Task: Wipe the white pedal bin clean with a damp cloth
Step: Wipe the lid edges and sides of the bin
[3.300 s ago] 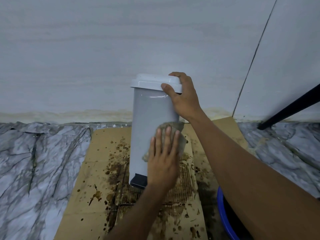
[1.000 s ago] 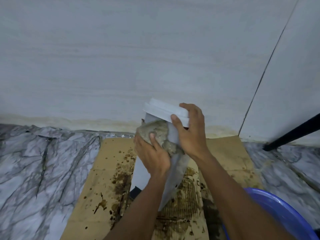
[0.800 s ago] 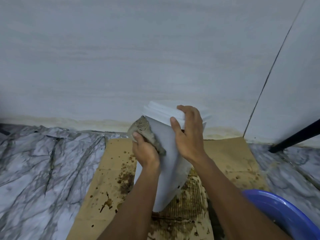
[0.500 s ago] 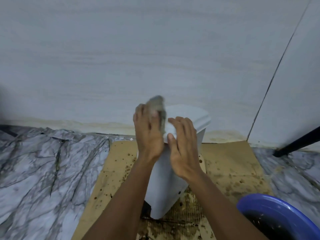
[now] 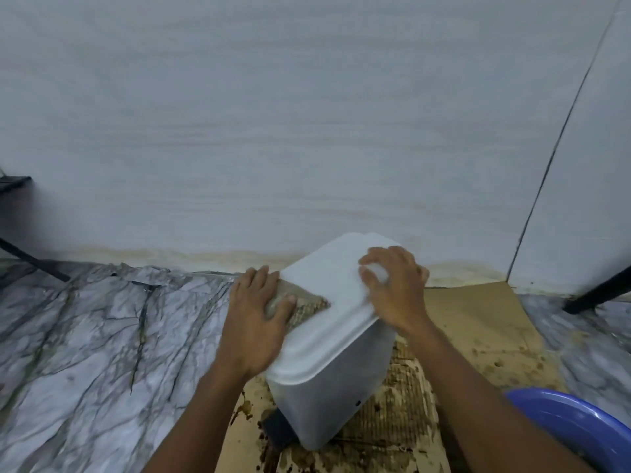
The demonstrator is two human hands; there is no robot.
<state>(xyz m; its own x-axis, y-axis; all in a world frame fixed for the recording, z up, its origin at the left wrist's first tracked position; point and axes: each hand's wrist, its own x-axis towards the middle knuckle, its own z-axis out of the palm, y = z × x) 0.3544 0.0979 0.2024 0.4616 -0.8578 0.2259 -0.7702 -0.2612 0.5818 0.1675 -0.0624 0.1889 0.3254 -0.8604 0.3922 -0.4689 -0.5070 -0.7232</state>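
The white pedal bin stands on stained cardboard, seen from above with its lid shut and its black pedal facing me. A grey-brown damp cloth lies on the lid's left edge. My left hand holds the cloth there, thumb curled round a bunch of it. My right hand grips the far right of the lid with its fingers curled down on it. Most of the cloth is hidden under my left hand.
The brown-spattered cardboard sheet lies on a marble-patterned floor against a pale wall. A blue basin with dark water sits at the lower right. Black furniture legs slant in at the right and the left.
The bin was tilted while my left hand wiped up its side with the cloth. It now stands upright, and the cloth has moved onto the lid. My view has shifted to above the bin.
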